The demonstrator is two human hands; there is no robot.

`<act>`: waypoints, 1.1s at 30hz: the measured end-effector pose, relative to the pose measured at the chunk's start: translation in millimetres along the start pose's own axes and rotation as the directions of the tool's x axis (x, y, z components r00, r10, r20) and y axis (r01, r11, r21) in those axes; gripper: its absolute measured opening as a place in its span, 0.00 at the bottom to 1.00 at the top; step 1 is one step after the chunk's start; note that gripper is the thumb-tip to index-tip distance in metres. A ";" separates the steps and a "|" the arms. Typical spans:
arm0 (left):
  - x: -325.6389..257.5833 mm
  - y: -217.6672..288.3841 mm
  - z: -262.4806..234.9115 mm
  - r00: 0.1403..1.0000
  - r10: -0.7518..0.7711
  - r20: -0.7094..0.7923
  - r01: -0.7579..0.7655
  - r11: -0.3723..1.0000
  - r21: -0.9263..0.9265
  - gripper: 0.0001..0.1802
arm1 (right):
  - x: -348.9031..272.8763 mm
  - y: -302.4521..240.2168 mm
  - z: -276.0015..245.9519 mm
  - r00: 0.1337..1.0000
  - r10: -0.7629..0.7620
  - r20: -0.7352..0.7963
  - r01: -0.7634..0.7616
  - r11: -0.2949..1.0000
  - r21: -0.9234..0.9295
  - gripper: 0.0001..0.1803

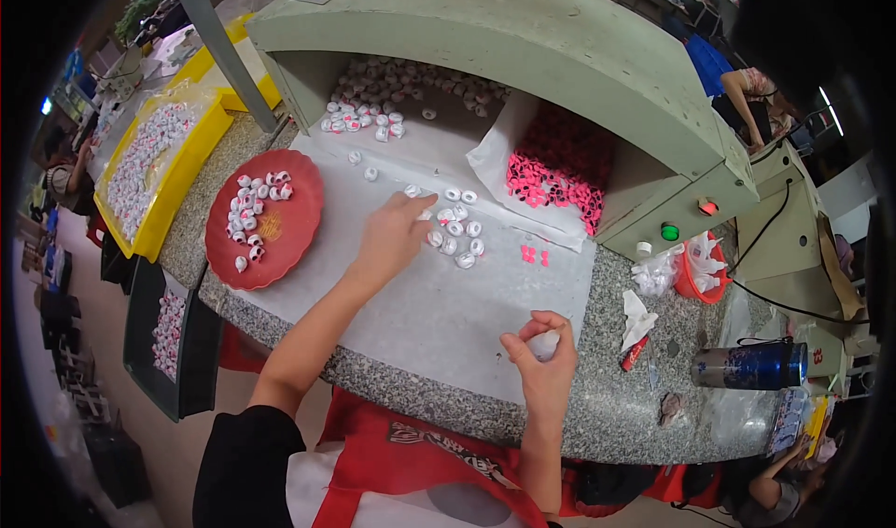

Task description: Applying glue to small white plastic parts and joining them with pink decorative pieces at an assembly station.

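Counter (616,425) of speckled stone carries a pale green metal cabinet (448,24) with two open compartments. A white sheet (411,327) spreads before it, with a bead-filled yellow tray (189,187) off to the left and a scalloped red plate (301,215) overlapping the sheet's left edge. A worker's left hand (392,234) extends its fingers at a loose cluster; whether it pinches anything cannot be told. The right hand (544,365), near the sheet's right edge, closes thumb and fingers around a whitish object (543,345), partly hidden. White beads (449,246) lie beside the left hand, on the plate and in the left compartment. Pink pieces (528,256) rest right of the cluster.
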State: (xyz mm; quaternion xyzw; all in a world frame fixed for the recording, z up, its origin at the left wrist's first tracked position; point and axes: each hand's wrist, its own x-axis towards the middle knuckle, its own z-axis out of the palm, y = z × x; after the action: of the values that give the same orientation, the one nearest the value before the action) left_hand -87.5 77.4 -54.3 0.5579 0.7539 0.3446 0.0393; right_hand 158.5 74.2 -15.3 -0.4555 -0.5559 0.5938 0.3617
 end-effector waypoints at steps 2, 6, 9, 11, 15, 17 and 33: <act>-11.8 23.4 -17.8 0.968 -0.143 0.207 0.233 0.819 -0.524 0.17 | -2.8 2.9 -1.4 0.993 -0.087 -0.074 0.081 0.993 -0.080 0.16; -41.4 87.9 -41.5 0.843 -0.077 0.532 0.511 -0.193 -0.838 0.16 | -1.6 -14.1 4.1 0.983 -0.182 -0.018 0.182 0.964 0.193 0.20; -55.0 93.1 -35.8 0.892 -0.142 0.429 0.428 -0.039 -0.903 0.15 | -16.0 -41.3 0.5 0.991 -0.127 -0.034 0.131 0.956 0.263 0.20; -61.5 95.5 -27.8 0.941 -0.098 0.323 0.334 0.136 -0.933 0.14 | -25.5 -43.2 -8.2 0.991 -0.107 -0.085 0.123 0.966 0.227 0.20; -65.9 110.4 -28.3 0.980 -0.031 0.198 0.198 0.311 -0.930 0.15 | -40.4 -47.5 -11.7 0.933 -0.329 -0.149 0.322 0.944 -0.070 0.17; -67.3 114.5 -26.7 0.981 -0.058 0.185 0.194 0.312 -0.930 0.15 | -45.2 -50.3 -5.6 0.905 -0.364 -0.218 0.354 0.931 -0.085 0.14; -66.9 114.9 -25.7 0.991 -0.007 0.136 0.132 0.294 -0.947 0.16 | -35.9 -36.7 -9.9 0.726 -0.678 -0.119 0.627 0.723 -0.291 0.10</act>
State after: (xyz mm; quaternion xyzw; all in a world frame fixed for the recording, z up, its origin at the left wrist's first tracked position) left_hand 19.7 23.2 8.2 0.4101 0.4231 0.6921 0.4168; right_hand 176.7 48.3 26.4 -0.3301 -0.7029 0.3049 0.5514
